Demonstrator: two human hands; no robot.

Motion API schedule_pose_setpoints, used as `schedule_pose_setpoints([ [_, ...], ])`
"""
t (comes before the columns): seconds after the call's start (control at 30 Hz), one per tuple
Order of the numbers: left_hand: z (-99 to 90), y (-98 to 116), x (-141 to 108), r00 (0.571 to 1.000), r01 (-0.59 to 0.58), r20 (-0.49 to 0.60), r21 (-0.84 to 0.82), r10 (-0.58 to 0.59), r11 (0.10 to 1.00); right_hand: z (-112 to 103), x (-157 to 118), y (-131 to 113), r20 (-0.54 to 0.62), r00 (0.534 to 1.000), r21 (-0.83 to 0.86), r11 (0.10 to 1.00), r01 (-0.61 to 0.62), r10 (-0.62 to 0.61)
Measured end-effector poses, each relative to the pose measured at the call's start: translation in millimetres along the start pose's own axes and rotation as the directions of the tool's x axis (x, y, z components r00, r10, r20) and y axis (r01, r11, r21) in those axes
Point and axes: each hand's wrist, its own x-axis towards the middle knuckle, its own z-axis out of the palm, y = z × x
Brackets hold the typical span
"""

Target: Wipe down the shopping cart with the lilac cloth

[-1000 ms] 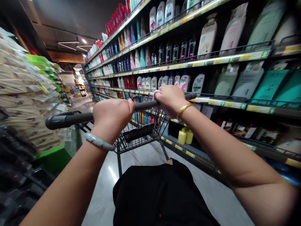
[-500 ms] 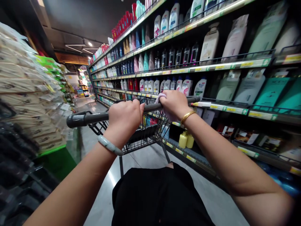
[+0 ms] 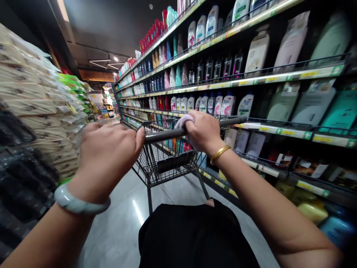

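Note:
My left hand [image 3: 111, 154], with a pale jade-like bangle [image 3: 80, 201] at the wrist, is closed over the left end of the shopping cart handle [image 3: 164, 135] and hides that end. Farther right, my right hand [image 3: 203, 130] grips the same grey bar. A soft lilac cloth-like band [image 3: 184, 121] shows at its fingers; how it is fastened I cannot tell. A gold bangle [image 3: 220, 154] circles the right wrist. Beyond the bar stands the cart's dark wire basket [image 3: 150, 178], with colourful packages partly visible through the wires.
Shelves [image 3: 279, 76] of shampoo and pump bottles [image 3: 258, 50] line the right side, close to the cart. Stacked beige packs [image 3: 41, 126] and green packs [image 3: 72, 87] rise on the left. Grey shiny floor [image 3: 119, 223] runs between them.
My left hand has shifted left along the handle to its end and looks nearer. My right hand keeps its grip. The view has swung slightly left, so the shelves appear farther right.

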Motion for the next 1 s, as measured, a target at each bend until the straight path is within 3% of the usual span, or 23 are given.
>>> schedule_pose_setpoints([
  [0.07,6.3,-4.8,-1.8,0.999,0.004,0.047,-0.007,-0.004,1.0,7.1,-6.8,-27.4,-0.018,0.983,0.045,0.982,0.182,-0.181],
  [0.17,13.3,-9.0,-2.7,0.998,-0.01,0.065,-0.026,0.012,1.0,12.2,-11.5,-49.4,-0.015,0.902,0.072,0.899,0.432,-0.432],
  [0.23,14.0,-13.9,-4.3,0.998,-0.04,0.04,-0.057,0.042,0.998,9.1,-8.0,-46.2,0.019,0.916,0.067,0.914,0.399,-0.401],
  [0.3,12.8,-20.2,-6.8,0.998,-0.066,-0.005,-0.08,0.065,0.995,4.3,-2.2,-40.1,0.056,0.967,0.04,0.968,0.248,-0.25],
  [0.37,12.4,-25.2,-9.3,0.996,-0.07,-0.054,-0.084,0.065,0.994,3.9,0.4,-43.3,0.058,0.988,0.019,0.99,0.14,-0.141],
  [0.43,15.0,-27.2,-11.0,0.995,-0.059,-0.081,-0.074,0.053,0.996,12.0,-2.9,-58.3,0.011,0.98,0.039,0.979,0.199,-0.2],
  [0.5,20.9,-27.5,-12.3,0.995,-0.015,-0.102,-0.05,0.01,0.999,27.3,-10.0,-76.1,-0.08,0.931,0.061,0.931,0.36,-0.355],
  [0.57,28.3,-28.9,-13.7,0.99,0.011,-0.137,-0.037,-0.016,0.999,43.9,-16.6,-84.3,-0.189,0.847,0.047,0.857,0.513,-0.497],
  [0.67,37.4,-36.8,-16.4,0.964,-0.068,-0.265,-0.125,0.033,0.99,59.5,-22.3,-71.6,-0.316,0.733,0.007,0.771,0.637,-0.603],
  [0.7,39.7,-40.6,-17.3,0.945,-0.115,-0.322,-0.186,0.05,0.976,61.6,-23.7,-64.9,-0.345,0.731,0.008,0.776,0.63,-0.589],
  [0.77,44.0,-47.7,-18.6,0.904,-0.161,-0.428,-0.325,0.007,0.932,63.6,-27.3,-57.4,-0.393,0.793,0.047,0.851,0.523,-0.466],
  [0.83,48.7,-52.1,-19.1,0.872,-0.19,-0.486,-0.438,-0.054,0.878,67.2,-32.4,-62.6,-0.419,0.84,0.093,0.904,0.417,-0.344],
  [0.87,51.0,-53.0,-19.2,0.862,-0.202,-0.502,-0.468,-0.071,0.86,70.9,-35.1,-69.1,-0.434,0.835,0.096,0.904,0.416,-0.338],
  [0.93,54.9,-52.3,-19.8,0.857,-0.205,-0.509,-0.483,-0.083,0.851,81.7,-39.1,-83.4,-0.479,0.773,0.057,0.864,0.501,-0.416],
  [1.0,57.2,-49.9,-21.9,0.86,-0.184,-0.502,-0.469,-0.09,0.864,94.4,-40.6,-91.7,-0.542,0.672,-0.012,0.805,0.594,-0.504],
])
